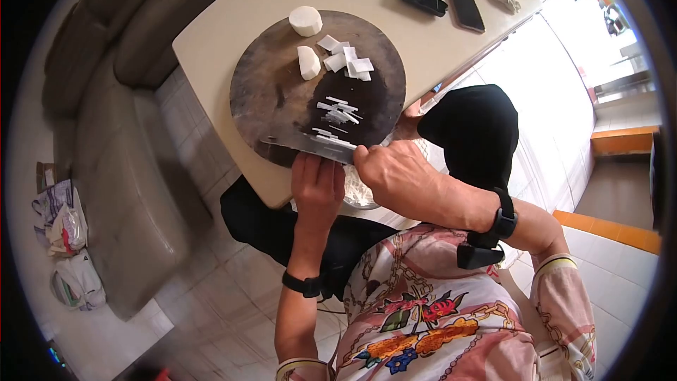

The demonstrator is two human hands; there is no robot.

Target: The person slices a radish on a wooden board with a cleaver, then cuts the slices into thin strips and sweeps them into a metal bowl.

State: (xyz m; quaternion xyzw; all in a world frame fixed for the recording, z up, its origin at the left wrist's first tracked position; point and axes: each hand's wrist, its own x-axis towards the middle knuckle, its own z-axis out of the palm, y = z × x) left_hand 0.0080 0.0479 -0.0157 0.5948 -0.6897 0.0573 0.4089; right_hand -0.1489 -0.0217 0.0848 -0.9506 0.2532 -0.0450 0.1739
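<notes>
A round board (261, 92) on a counter (211, 49). At its near edge, the left hand (317, 189), fingers bent beside a knife (314, 144); whether they grip anything, I cannot tell. White strips (338, 111) lie beyond the blade. Right hand (396, 173): fingers clenched around the knife.

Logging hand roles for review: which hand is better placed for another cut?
Probably the right hand: it holds the knife by one end, beside white strips on the round board; the left hand is at the knife's near side.
</notes>
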